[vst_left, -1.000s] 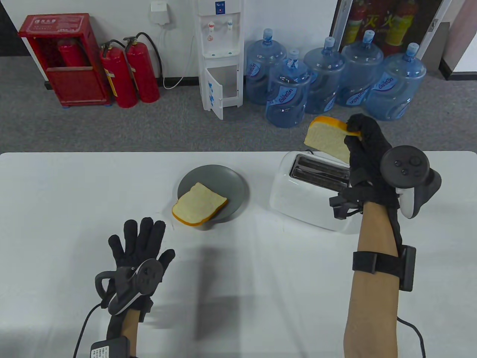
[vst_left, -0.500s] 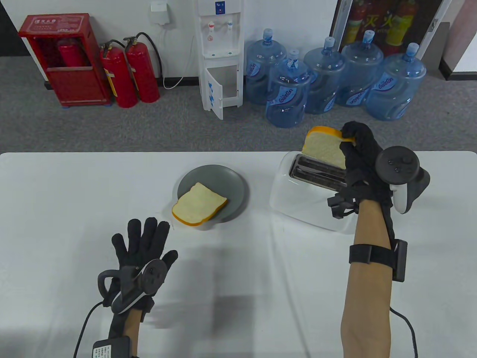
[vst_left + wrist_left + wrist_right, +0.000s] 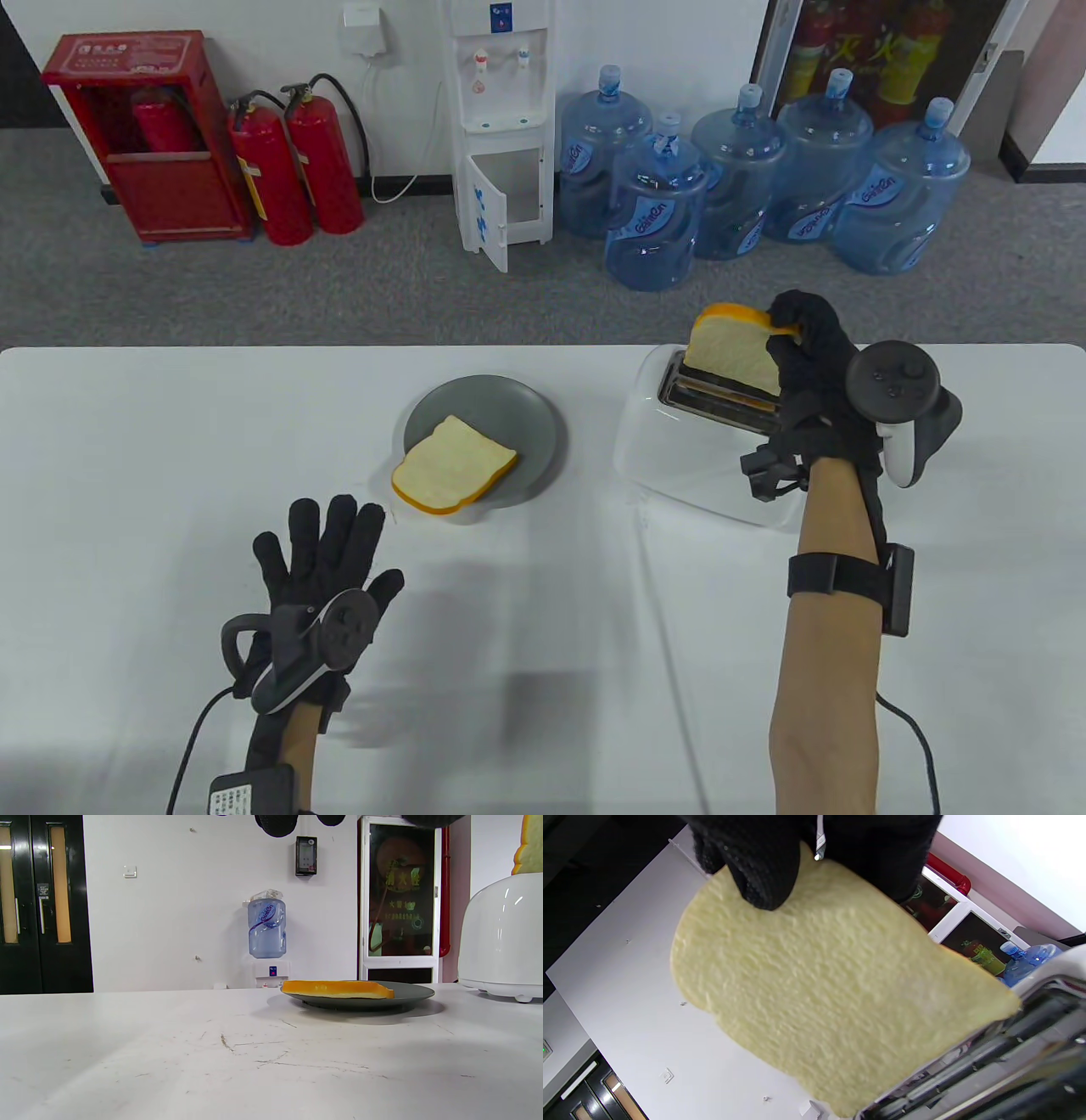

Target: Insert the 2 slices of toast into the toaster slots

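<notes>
My right hand pinches a slice of toast by its top crust, upright, with its lower edge entering the far slot of the white toaster. The right wrist view shows that toast close up, gloved fingers on it, its bottom edge at the toaster slots. A second toast slice lies flat on the grey plate, overhanging the near rim; the left wrist view shows this slice on the plate. My left hand rests flat on the table with fingers spread, holding nothing.
The white table carries only the plate and toaster. Beyond its far edge stand several blue water bottles, a water dispenser and red fire extinguishers. The toaster's side fills the right of the left wrist view.
My right hand has lowered the toast and moved it slightly left, from above the toaster down to the far slot. My left hand has barely moved.
</notes>
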The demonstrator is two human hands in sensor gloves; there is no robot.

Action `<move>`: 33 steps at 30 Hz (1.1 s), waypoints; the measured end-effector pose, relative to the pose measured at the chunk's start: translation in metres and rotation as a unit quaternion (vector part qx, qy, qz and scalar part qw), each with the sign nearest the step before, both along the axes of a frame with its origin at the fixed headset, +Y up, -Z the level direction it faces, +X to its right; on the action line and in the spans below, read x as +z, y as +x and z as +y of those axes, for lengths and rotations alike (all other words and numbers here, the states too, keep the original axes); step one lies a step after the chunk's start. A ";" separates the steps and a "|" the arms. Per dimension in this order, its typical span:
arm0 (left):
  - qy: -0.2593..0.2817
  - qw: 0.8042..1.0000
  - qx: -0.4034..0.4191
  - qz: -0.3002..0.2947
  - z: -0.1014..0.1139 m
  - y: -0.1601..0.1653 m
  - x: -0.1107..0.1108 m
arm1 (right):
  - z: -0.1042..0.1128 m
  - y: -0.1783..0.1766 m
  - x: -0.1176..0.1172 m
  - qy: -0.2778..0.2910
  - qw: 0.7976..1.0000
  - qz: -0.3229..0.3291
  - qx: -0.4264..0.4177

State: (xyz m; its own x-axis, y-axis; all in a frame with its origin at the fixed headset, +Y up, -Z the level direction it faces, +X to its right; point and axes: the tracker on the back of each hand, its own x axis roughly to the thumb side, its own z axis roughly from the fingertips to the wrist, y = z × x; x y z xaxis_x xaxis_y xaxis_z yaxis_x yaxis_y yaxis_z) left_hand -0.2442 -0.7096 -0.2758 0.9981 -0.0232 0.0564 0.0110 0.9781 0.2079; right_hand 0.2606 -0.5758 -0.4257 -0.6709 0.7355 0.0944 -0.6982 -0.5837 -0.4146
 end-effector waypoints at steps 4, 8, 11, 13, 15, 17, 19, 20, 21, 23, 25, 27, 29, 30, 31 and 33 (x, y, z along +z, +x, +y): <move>0.000 1.000 -0.002 -0.001 0.001 0.000 0.000 | -0.006 0.001 -0.003 -0.003 1.000 0.000 -0.001; 0.000 1.000 -0.004 -0.002 0.000 0.001 0.000 | -0.013 0.002 -0.006 -0.002 1.000 -0.003 0.006; -0.001 1.000 -0.008 -0.003 0.000 0.002 0.000 | -0.016 0.004 -0.007 -0.005 1.000 0.001 -0.008; -0.002 1.000 -0.009 -0.002 0.000 0.002 0.000 | -0.017 0.005 -0.008 -0.005 1.000 -0.001 -0.006; -0.003 1.000 -0.008 -0.002 0.000 0.002 0.000 | -0.018 0.005 -0.008 -0.006 1.000 -0.002 -0.006; -0.003 1.000 -0.009 -0.001 0.000 0.002 0.000 | -0.019 0.006 -0.008 -0.005 1.000 -0.002 -0.008; -0.003 1.000 -0.011 -0.001 0.001 0.002 0.000 | -0.020 0.005 -0.009 -0.007 1.000 -0.002 -0.006; -0.004 1.000 -0.012 -0.001 0.001 0.002 0.000 | -0.021 0.005 -0.009 -0.007 1.000 -0.003 -0.004; -0.004 1.000 -0.012 -0.001 0.001 0.003 0.000 | -0.022 0.005 -0.009 -0.006 1.000 -0.006 -0.002; -0.004 1.000 -0.014 -0.002 0.001 0.003 0.000 | -0.024 0.006 -0.010 -0.007 1.000 -0.009 -0.003; -0.004 1.000 -0.016 -0.002 0.001 0.003 0.000 | -0.027 0.006 -0.011 -0.009 1.000 -0.011 -0.005; -0.005 1.000 -0.015 -0.002 0.001 0.003 0.000 | -0.030 0.006 -0.012 -0.009 1.000 -0.014 -0.006; -0.005 1.000 -0.015 -0.002 0.001 0.003 0.000 | -0.031 0.006 -0.012 -0.010 1.000 -0.014 -0.004; -0.006 1.000 -0.015 -0.002 0.001 0.003 0.000 | -0.032 0.006 -0.012 -0.012 1.000 -0.015 -0.003; -0.008 1.000 -0.016 -0.001 0.001 0.003 0.000 | -0.032 0.006 -0.013 -0.015 1.000 -0.013 -0.001; -0.008 1.000 -0.016 -0.001 0.001 0.003 0.000 | -0.033 0.006 -0.013 -0.017 1.000 -0.013 0.000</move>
State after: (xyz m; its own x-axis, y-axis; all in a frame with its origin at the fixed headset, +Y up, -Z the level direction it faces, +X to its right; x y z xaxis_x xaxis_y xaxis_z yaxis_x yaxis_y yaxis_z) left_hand -0.2412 -0.7087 -0.2761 0.9968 -0.0548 0.0584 0.0427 0.9805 0.1920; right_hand 0.2664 -0.6087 -0.4389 -0.6730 0.7378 0.0515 -0.6873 -0.5982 -0.4120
